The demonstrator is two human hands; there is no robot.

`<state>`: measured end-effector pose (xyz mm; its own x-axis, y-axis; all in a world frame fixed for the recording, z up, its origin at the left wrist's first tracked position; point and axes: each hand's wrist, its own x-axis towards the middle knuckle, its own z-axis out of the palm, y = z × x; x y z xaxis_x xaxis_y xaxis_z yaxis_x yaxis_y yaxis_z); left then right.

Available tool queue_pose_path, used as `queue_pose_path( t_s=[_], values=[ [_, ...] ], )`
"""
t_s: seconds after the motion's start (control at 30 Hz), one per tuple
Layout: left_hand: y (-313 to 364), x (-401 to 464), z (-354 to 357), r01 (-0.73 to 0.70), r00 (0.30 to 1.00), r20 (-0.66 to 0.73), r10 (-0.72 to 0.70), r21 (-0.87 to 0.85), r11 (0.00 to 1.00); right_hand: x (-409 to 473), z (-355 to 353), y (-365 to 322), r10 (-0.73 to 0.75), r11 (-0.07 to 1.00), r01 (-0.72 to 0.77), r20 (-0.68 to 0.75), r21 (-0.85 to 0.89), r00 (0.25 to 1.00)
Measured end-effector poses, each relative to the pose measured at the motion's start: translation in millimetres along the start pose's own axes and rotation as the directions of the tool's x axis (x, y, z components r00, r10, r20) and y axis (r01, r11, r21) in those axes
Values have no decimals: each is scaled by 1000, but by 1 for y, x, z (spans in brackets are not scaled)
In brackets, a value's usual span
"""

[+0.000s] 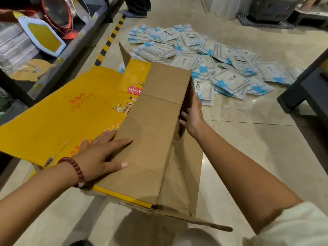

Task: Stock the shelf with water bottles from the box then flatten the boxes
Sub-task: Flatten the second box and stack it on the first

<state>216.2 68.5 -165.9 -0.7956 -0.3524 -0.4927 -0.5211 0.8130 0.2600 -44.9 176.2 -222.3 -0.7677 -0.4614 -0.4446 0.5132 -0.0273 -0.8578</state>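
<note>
The cardboard box lies on the tiled floor, half collapsed, its plain brown panel up and a yellow printed panel spread out to the left. The left hand lies flat on the brown panel at its left edge, fingers straight and spread, holding nothing. The right hand is at the box's right edge; its fingers seem to curl around that edge, though the tips are hidden. Beyond the box, a heap of white and blue packets covers the floor. A shelf runs along the left.
</note>
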Motion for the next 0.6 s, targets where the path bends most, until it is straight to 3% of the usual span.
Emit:
queue_pose_path(
  t_s=[0.1, 0.2, 0.43, 0.5, 0.6],
  values=[
    [-2, 2, 3, 8, 1000, 24, -6, -62, 998, 11, -22, -12, -141, 989, 132, -173, -59, 975],
    [-4, -3, 4, -33, 999, -11, 32, -190, 981, 23, -52, -30, -178, 983, 156, -266, -101, 947],
    [13, -15, -16, -217, 943, -323, 80, -416, 883, -9, -82, -22, -115, 957, 81, -107, -279, 988],
    [23, -23, -31, -280, 917, -398, 42, -564, 777, -29, -80, -20, -115, 937, 87, -65, -339, 991],
    [44, -37, -44, -386, 899, -436, 37, -750, 537, -59, -65, -30, -110, 918, 110, 20, -382, 994]
  ],
)
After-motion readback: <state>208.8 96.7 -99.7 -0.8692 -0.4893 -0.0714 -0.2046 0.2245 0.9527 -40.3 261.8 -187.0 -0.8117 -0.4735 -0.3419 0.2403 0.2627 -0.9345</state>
